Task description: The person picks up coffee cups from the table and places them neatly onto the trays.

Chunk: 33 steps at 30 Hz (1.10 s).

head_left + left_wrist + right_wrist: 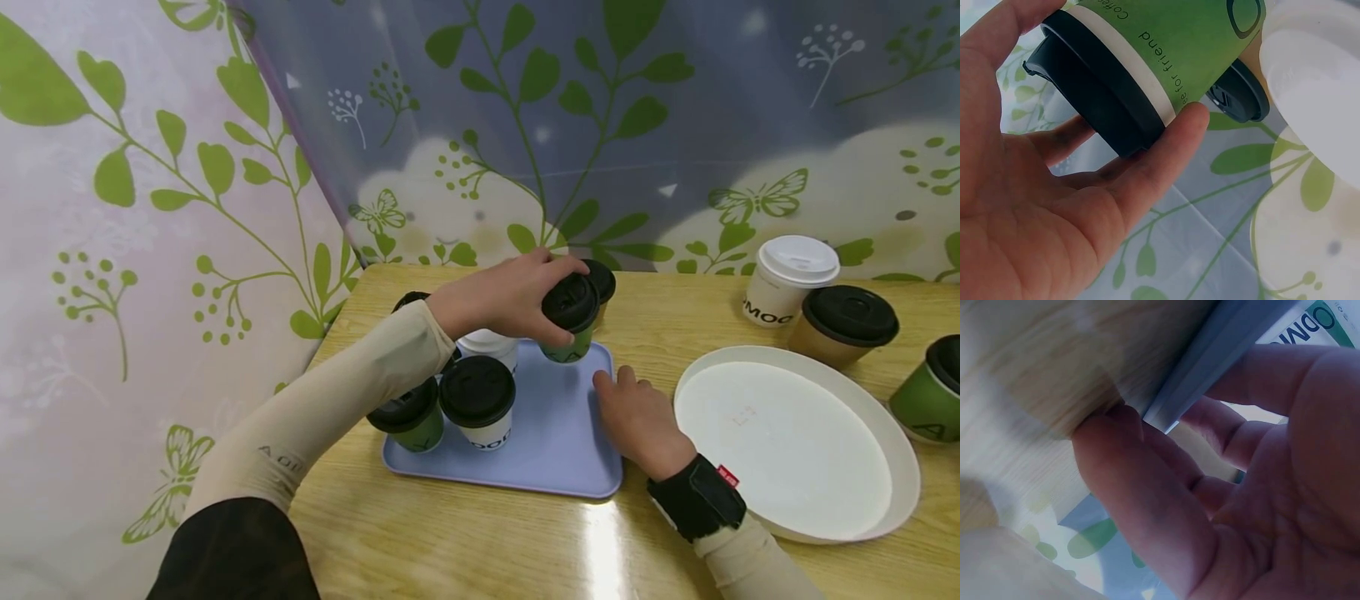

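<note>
My left hand (517, 296) grips a green paper coffee cup (567, 347) by its black lid, over the far right part of the blue tray (558, 433). In the left wrist view, fingers and thumb spread round the lid of that cup (1175, 47). My right hand (641, 421) holds the tray's right rim; in the right wrist view, the tray edge (1210, 369) lies between thumb and fingers. On the tray's left side stand a white cup with black lid (480, 400), a green cup (416, 429) and a white-lidded cup (498, 346), partly hidden by my left arm.
Right of the blue tray lies a round white tray (780, 442). Around it stand a white-lidded cup (787, 283), a brown cup (832, 342) and a green cup (930, 396). Another black-lidded cup (604, 287) stands behind my left hand. Patterned cloth (525, 125) closes off the table's back.
</note>
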Tool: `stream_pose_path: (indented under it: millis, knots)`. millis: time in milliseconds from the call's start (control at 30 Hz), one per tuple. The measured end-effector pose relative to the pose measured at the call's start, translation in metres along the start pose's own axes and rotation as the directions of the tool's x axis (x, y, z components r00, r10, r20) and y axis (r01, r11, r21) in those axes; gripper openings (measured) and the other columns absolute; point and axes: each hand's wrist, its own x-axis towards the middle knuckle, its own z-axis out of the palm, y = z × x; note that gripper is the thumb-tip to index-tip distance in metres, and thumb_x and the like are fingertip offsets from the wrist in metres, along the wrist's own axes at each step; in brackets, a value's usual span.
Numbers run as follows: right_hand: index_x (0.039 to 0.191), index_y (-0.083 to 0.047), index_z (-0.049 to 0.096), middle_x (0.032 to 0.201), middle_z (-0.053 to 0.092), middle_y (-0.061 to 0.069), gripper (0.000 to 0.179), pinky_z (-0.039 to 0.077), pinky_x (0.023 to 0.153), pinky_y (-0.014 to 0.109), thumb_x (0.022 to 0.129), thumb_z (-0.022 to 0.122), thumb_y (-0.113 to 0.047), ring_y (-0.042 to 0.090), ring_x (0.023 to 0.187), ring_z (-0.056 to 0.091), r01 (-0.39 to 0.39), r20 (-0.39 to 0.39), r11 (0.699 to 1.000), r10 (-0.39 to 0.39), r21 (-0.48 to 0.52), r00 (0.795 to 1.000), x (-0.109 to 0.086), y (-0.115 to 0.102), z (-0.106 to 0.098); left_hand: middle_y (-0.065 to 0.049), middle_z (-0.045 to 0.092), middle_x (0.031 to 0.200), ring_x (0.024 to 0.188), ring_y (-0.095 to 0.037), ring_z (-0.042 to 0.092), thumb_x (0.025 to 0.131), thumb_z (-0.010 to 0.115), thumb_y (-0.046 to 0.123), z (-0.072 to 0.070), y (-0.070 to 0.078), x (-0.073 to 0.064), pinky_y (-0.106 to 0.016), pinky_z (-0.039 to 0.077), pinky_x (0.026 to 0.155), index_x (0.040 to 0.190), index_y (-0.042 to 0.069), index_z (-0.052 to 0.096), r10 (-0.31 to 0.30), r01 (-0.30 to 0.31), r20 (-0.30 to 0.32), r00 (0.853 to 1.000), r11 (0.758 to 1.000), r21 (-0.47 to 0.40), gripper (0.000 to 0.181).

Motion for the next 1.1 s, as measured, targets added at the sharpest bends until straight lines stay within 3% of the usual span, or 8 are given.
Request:
stream_pose_path:
  millis: [267, 700, 1100]
  knots:
    - [0.114, 0.003, 0.058, 0.092, 0.052, 0.024, 0.014, 0.05, 0.054, 0.048, 0.102, 0.055, -0.005, 0.035, 0.065, 0.057, 0.001, 0.0, 1.0, -0.001, 0.007, 1.0, 0.0, 0.0, 0.0, -0.016, 0.038, 0.154, 0.119, -0.023, 0.054, 0.091, 0.074, 0.046, 0.002, -0.002, 0.006, -0.04, 0.047, 0.094, 0.162, 0.023, 0.031, -0.011, 0.011, 0.02, 1.0, 1.0, 0.001, 0.086]
    - [0.115, 0.003, 0.059, 0.093, 0.053, 0.024, 0.016, 0.05, 0.054, 0.047, 0.103, 0.055, -0.005, 0.035, 0.065, 0.056, 0.001, 0.004, 1.0, -0.001, 0.003, 1.0, 0.0, -0.001, 0.0, -0.016, 0.031, 0.162, 0.14, -0.028, 0.046, 0.092, 0.074, 0.048, 0.005, -0.003, 0.02, -0.043, 0.044, 0.106, 0.163, 0.024, 0.03, -0.058, 0.055, 0.081, 0.995, 0.998, 0.034, 0.087]
    - [0.114, 0.004, 0.058, 0.092, 0.053, 0.024, 0.015, 0.05, 0.053, 0.047, 0.102, 0.056, -0.005, 0.035, 0.064, 0.057, 0.01, -0.006, 1.0, -0.01, -0.006, 1.0, -0.001, 0.0, -0.001, -0.015, 0.032, 0.161, 0.134, -0.029, 0.052, 0.092, 0.074, 0.052, 0.01, 0.001, 0.028, -0.044, 0.045, 0.105, 0.162, 0.028, 0.03, -0.116, 0.106, 0.138, 0.984, 0.992, 0.074, 0.087]
